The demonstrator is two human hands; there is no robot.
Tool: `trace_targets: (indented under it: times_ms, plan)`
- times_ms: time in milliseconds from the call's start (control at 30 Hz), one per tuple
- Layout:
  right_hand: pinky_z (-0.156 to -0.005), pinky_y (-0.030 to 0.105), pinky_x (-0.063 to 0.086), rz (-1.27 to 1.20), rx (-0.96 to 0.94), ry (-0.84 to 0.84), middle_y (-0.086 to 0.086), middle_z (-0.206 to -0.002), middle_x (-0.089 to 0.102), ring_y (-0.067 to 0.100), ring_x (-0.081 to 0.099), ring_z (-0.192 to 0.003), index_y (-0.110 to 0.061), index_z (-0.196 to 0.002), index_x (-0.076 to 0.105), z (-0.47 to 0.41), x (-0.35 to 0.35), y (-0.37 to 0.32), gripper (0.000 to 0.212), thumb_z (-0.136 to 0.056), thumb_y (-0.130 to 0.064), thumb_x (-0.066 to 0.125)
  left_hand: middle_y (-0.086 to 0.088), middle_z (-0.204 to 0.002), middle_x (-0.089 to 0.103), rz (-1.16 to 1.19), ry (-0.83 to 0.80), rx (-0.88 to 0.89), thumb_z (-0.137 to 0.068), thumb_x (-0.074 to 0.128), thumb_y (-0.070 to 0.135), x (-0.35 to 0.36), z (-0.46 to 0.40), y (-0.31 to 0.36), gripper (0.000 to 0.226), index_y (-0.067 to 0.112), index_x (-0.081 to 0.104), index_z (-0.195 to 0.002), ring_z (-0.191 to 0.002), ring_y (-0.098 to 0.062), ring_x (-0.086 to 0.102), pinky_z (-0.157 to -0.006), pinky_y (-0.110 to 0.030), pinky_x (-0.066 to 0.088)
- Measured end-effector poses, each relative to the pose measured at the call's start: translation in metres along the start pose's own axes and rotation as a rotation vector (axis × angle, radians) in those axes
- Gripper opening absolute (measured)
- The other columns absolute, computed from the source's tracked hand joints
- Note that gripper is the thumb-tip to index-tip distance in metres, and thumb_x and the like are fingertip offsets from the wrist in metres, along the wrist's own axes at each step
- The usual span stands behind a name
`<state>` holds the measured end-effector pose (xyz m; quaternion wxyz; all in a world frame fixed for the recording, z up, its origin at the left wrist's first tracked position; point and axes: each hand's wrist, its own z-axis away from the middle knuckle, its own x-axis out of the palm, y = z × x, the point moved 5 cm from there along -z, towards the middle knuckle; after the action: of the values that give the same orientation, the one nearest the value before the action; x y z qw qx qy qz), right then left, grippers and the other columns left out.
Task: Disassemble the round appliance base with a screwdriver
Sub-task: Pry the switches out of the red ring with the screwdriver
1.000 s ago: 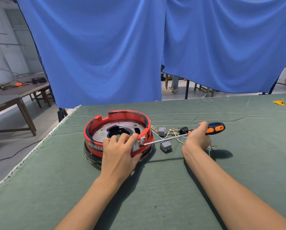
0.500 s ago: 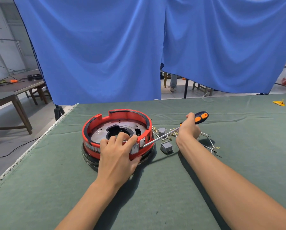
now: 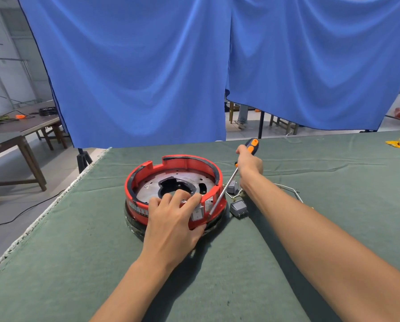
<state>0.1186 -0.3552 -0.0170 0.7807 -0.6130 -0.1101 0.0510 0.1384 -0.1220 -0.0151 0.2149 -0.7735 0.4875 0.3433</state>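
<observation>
The round appliance base (image 3: 182, 166) has a red plastic ring around a grey metal plate with a dark centre hole. It sits on the green cloth table (image 3: 78, 263). My left hand (image 3: 173, 225) presses on its near rim, fingers over the edge beside a white rocker switch (image 3: 197, 214). My right hand (image 3: 248, 163) grips the black and orange handle of a screwdriver (image 3: 252, 146). Its steel shaft slants down and left, and the tip meets the red ring's right side next to the switch.
Two small grey switch parts (image 3: 238, 208) and loose wires (image 3: 287, 189) lie just right of the base. A yellow object (image 3: 393, 143) rests at the far right of the table. Blue curtains (image 3: 148, 66) hang behind. A wooden table (image 3: 15, 133) stands at left, beyond the table's left edge.
My right hand has lifted and swung the screwdriver handle up and away, so the shaft now stands much steeper with its tip still at the base's right side. My left hand stays on the rim.
</observation>
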Motion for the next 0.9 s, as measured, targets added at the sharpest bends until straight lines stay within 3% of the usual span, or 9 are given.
trace_targets:
  times_ms: [100,233,433,600,900]
  plan:
    - [-0.052,0.029,0.034,0.054,-0.030,-0.025,0.001,-0.067,0.056,0.016,0.049,-0.060,-0.014,-0.070,0.050,0.002,0.000,0.000,0.027,-0.073,-0.038,0.061,0.000,-0.093,0.066,-0.009,-0.004,0.031,-0.058,0.084,0.034,0.002,-0.001,0.003,0.056,0.019,0.067,-0.109,-0.079,-0.027,0.061,-0.067,-0.039,0.043]
    - [-0.050,0.030,0.030,-0.066,-0.046,0.095,0.000,-0.065,0.056,0.015,0.045,-0.055,-0.014,-0.069,0.052,-0.001,-0.033,-0.003,0.027,-0.074,-0.040,0.060,0.001,-0.085,0.065,-0.036,0.023,0.036,-0.056,0.086,0.038,0.002,0.000,0.002,0.058,0.018,0.068,-0.107,-0.075,-0.026,0.060,-0.065,-0.039,0.044]
    - [-0.047,0.027,0.031,-0.270,-0.039,0.265,-0.007,-0.045,0.053,0.015,0.045,-0.048,-0.016,-0.062,0.052,0.010,-0.077,0.002,0.027,-0.070,-0.041,0.058,0.000,-0.084,0.065,-0.085,0.045,0.017,-0.057,0.084,0.040,0.003,0.001,0.003,0.057,0.018,0.068,-0.107,-0.075,-0.027,0.059,-0.068,-0.038,0.044]
    - [-0.049,0.028,0.033,-0.345,-0.035,0.299,-0.007,-0.047,0.055,0.014,0.048,-0.050,-0.016,-0.061,0.053,0.020,-0.084,0.011,0.029,-0.074,-0.042,0.057,-0.002,-0.088,0.066,-0.108,0.053,-0.052,-0.056,0.085,0.040,0.003,0.003,0.006,0.058,0.020,0.068,-0.108,-0.082,-0.032,0.061,-0.087,-0.051,0.045]
    - [-0.049,0.030,0.030,-0.363,0.046,0.426,-0.005,-0.057,0.057,0.013,0.048,-0.055,-0.016,-0.065,0.053,0.026,-0.093,0.030,0.030,-0.074,-0.045,0.054,0.000,-0.086,0.065,-0.143,0.059,-0.051,-0.060,0.082,0.043,0.006,0.002,0.006,0.057,0.020,0.067,-0.109,-0.075,-0.029,0.058,-0.073,-0.043,0.044]
